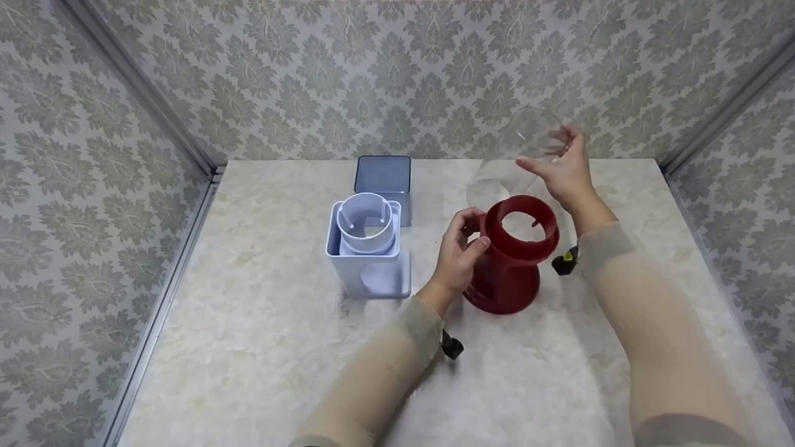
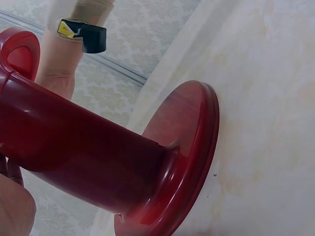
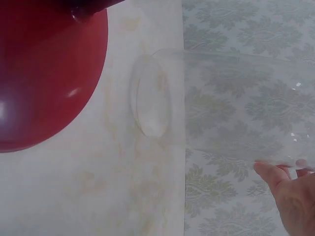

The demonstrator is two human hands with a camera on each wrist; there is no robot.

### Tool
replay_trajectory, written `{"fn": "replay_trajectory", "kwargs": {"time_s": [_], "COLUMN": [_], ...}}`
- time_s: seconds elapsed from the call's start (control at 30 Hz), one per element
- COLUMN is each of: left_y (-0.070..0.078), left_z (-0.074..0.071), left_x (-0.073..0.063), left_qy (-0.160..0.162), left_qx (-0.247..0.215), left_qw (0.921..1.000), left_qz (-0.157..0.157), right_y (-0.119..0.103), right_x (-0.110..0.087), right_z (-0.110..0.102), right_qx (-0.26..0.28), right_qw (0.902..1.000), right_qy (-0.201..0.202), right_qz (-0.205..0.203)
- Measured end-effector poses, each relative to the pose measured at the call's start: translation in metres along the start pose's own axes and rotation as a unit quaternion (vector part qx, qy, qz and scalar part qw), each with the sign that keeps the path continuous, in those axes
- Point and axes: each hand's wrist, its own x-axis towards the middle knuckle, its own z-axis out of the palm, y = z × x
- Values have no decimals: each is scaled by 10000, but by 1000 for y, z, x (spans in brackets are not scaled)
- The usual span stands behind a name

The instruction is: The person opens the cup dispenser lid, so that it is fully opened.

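My left hand (image 1: 458,256) grips the upper left side of a glossy red stand (image 1: 504,282), thumb at the front. The stand has a wide ring on top, a narrower neck and a round foot on the table; the left wrist view shows its body (image 2: 83,142) and broad foot close up. Behind it, my right hand (image 1: 566,169) holds a clear, tapered tube-shaped container (image 1: 497,171) by its right side. The container leans up to the right, its narrower end low behind the stand's ring. In the right wrist view, thumb and fingers lie against the clear wall (image 3: 226,103).
Left of the stand, a pale square holder (image 1: 363,273) carries a white ringed cylinder (image 1: 366,242). A grey-blue square box (image 1: 383,174) stands behind it. The marbled table (image 1: 248,347) meets patterned walls (image 1: 397,74) at the back and sides.
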Motion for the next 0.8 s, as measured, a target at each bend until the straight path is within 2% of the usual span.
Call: {"fn": "replay_trajectory", "kwargs": {"time_s": [0.2, 0.43, 0.8], "left_y": [0, 0, 0], "left_z": [1, 1, 1], "left_x": [-1, -2, -1], "left_qy": [112, 81, 54], "left_qx": [-6, 35, 68], "left_qw": [9999, 9999, 9999], "left_qz": [7, -109, -100], "right_y": [-3, -10, -23], "right_x": [-1, 1, 1], "right_z": [3, 9, 23], "right_qx": [-210, -592, -904], "right_qw": [9997, 9979, 9934], "right_qy": [-82, -217, -701], "right_qz": [-24, 115, 120]}}
